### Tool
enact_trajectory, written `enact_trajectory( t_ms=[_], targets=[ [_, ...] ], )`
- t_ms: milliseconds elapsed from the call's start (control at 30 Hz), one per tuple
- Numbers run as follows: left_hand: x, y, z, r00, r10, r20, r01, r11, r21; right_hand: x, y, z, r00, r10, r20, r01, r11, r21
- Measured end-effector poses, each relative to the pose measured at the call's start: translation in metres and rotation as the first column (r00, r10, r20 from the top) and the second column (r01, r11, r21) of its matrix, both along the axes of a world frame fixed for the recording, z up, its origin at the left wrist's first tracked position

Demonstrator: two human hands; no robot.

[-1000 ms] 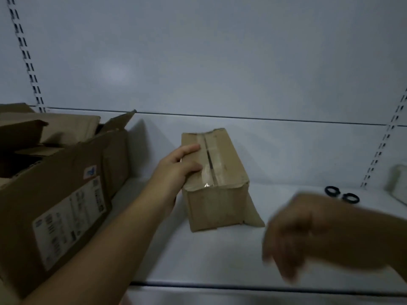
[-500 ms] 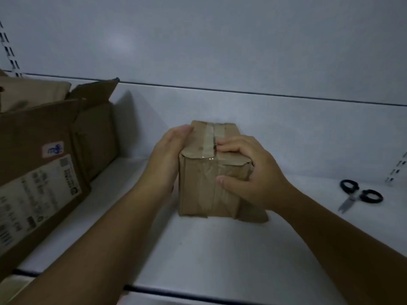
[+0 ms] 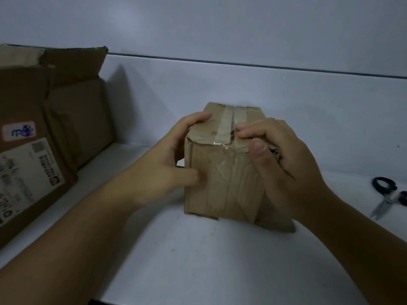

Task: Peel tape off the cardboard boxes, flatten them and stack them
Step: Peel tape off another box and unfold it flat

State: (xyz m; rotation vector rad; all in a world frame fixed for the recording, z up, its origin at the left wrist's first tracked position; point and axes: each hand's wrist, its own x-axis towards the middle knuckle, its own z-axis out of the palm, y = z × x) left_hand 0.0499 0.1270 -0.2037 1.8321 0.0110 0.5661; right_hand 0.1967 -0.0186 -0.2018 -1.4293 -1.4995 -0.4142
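A small brown cardboard box stands on the white shelf, sealed with clear tape along its top seam and down its near face. My left hand grips the box's left side, fingers over the top edge and thumb on the near face. My right hand grips the top right corner, fingertips curled at the taped seam and thumb pressed on the near upper edge.
A large open cardboard box with white shipping labels stands at the left. Black-handled scissors lie on the shelf at the far right. A white back wall rises behind the box.
My right hand swung in from the right and took hold of the box's top right corner. The left hand's thumb has moved onto the near face. The view has come closer to the box.
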Motion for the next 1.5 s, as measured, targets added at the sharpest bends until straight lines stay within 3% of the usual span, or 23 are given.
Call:
enact_trajectory(
  t_ms=[200, 333, 633, 800, 967, 1233, 1333, 1433, 1500],
  targets=[
    [0.006, -0.004, -0.005, 0.997, 0.065, 0.048, -0.065, 0.998, -0.016, -0.002, -0.006, 0.002, 0.991, 0.072, -0.109, -0.086, 0.987, -0.136],
    [0.008, -0.004, -0.006, 0.995, 0.083, 0.062, -0.084, 0.996, 0.014, 0.004, -0.012, 0.003, 0.986, 0.144, -0.086, -0.162, 0.949, -0.271],
    [0.011, -0.010, -0.011, 0.999, 0.044, 0.022, -0.047, 0.988, 0.150, 0.000, -0.010, 0.002, 0.986, 0.130, -0.103, -0.152, 0.956, -0.252],
    [0.009, -0.009, -0.010, 0.998, -0.004, 0.055, 0.003, 1.000, 0.010, -0.001, -0.009, 0.000, 0.988, 0.121, -0.098, -0.142, 0.962, -0.233],
    [0.014, -0.012, -0.013, 0.995, 0.036, 0.096, -0.034, 0.999, -0.025, 0.001, -0.006, -0.002, 0.991, 0.116, -0.073, -0.129, 0.971, -0.202],
    [0.015, -0.015, -0.011, 0.990, 0.088, 0.112, -0.080, 0.994, -0.074, 0.000, -0.010, 0.001, 0.998, 0.027, 0.055, -0.017, 0.984, -0.179],
    [0.011, -0.013, -0.004, 0.996, -0.011, 0.088, 0.018, 0.996, -0.083, 0.002, -0.022, 0.014, 0.982, 0.009, 0.191, 0.010, 0.995, -0.101],
    [0.007, -0.012, 0.001, 0.994, -0.103, 0.039, 0.105, 0.993, -0.058, 0.000, -0.028, 0.024, 0.954, 0.090, 0.287, -0.076, 0.995, -0.058],
    [0.008, -0.011, 0.000, 0.996, 0.024, 0.086, -0.021, 0.999, -0.027, -0.001, -0.025, 0.024, 0.961, 0.060, 0.271, -0.035, 0.995, -0.095]
  ],
)
